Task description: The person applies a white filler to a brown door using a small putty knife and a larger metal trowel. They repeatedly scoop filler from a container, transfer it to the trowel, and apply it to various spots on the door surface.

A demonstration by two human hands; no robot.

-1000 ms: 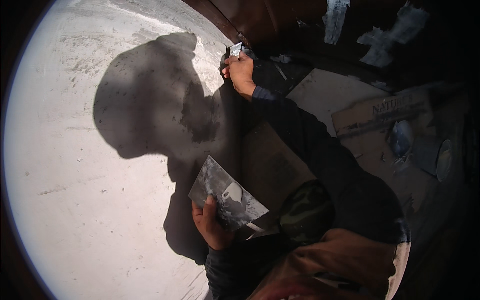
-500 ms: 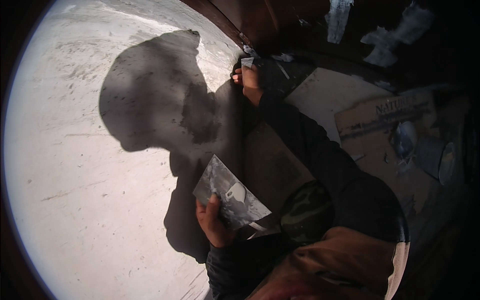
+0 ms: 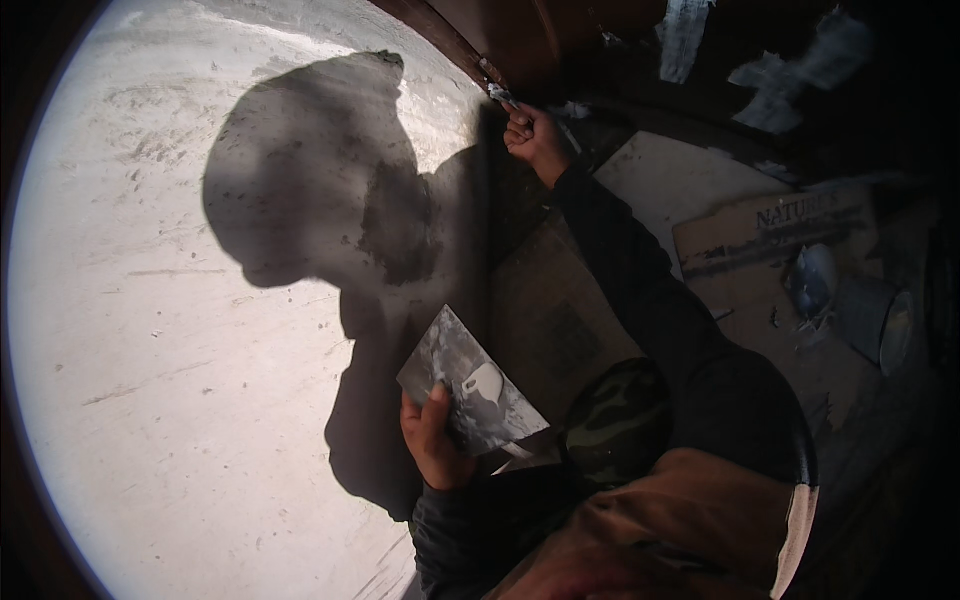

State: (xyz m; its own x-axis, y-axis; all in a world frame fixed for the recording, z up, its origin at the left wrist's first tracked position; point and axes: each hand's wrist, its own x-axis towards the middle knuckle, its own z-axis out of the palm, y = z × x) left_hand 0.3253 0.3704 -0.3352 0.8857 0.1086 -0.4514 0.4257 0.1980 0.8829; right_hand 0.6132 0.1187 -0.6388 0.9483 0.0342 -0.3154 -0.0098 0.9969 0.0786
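Note:
My left hand [image 3: 435,440] grips a flat, square grey plate [image 3: 505,412], thumb on top. White paste [image 3: 484,384] lies in a lump on the plate, with smears around it. Stretched far forward, my right hand [image 3: 535,138] is closed around a small flat scraper [image 3: 506,97], most of it hidden by the fingers. Its pale end is at the lower edge of the brown frame [image 3: 470,50], where the whitish wall [image 3: 180,350] meets it; whether it touches is unclear.
My shadow falls across the wall on the left. White patches [image 3: 682,40] mark the dark brown surface above. At right lie a torn cardboard piece [image 3: 780,235], a pale board [image 3: 645,190] and a tipped can [image 3: 870,318]. My camouflage-covered knee [image 3: 618,415] is bent between my arms.
My right hand has moved a little forward and right with the scraper, up to the frame's edge. The left hand and plate have shifted slightly right.

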